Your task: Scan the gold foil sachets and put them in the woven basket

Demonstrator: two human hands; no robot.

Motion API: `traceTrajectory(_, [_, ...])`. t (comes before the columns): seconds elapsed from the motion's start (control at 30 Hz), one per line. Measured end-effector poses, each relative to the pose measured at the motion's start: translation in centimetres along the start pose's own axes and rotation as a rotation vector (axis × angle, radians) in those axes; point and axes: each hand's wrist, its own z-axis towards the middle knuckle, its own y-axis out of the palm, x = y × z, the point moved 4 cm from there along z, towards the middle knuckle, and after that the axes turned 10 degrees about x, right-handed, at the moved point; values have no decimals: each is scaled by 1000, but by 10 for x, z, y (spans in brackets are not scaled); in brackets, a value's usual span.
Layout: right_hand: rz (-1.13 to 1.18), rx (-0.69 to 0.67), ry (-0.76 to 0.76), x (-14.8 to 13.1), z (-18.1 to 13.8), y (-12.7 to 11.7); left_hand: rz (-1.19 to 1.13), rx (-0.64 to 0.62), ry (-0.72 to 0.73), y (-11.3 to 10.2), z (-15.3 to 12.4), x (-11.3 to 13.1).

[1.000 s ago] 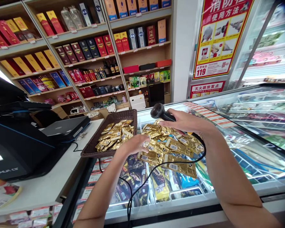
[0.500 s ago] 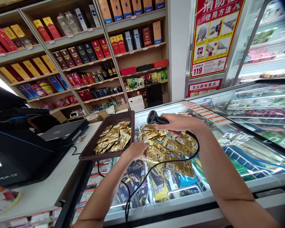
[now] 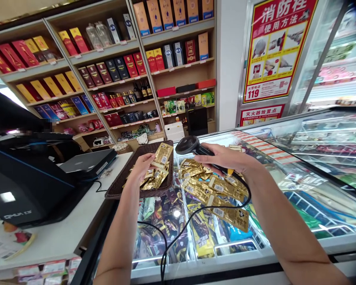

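Above the brown wicker basket (image 3: pixel 114 189), my left hand (image 3: pixel 142 164) pinches a gold foil packet (image 3: pixel 163 154) whose barcode label shows. More gold packets lie in the basket beneath it. My right hand (image 3: pixel 225 157) is wrapped around the handle of a black barcode scanner (image 3: pixel 190 145), its head pointing left toward the basket. Below the scanner, a loose pile of gold packets (image 3: pixel 198 188) rests on the glass top of the freezer (image 3: pixel 178 263). The scanner's black cable (image 3: pixel 195 211) loops down across the glass.
At left a black checkout machine (image 3: pixel 29 182) and a dark flat device (image 3: pixel 89 164) stand on a white counter (image 3: pixel 62 241). Shelves of boxed bottles (image 3: pixel 106 73) line the back wall. A red poster (image 3: pixel 279 51) hangs beside them. Wrapped frozen goods (image 3: pixel 166 225) show through the glass.
My left hand has gone from the pile on the glass to above the basket, now with a gold packet in it. My right hand still grips the scanner. The view has shifted slightly.
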Motion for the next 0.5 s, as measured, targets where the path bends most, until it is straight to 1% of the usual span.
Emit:
traceTrajectory(0.17, [92, -89, 2, -3, 0, 12, -64, -6, 2, -5, 2, 1])
traceTrajectory(0.5, [94, -111, -4, -5, -1, 18, -61, -15, 14, -6, 2, -1])
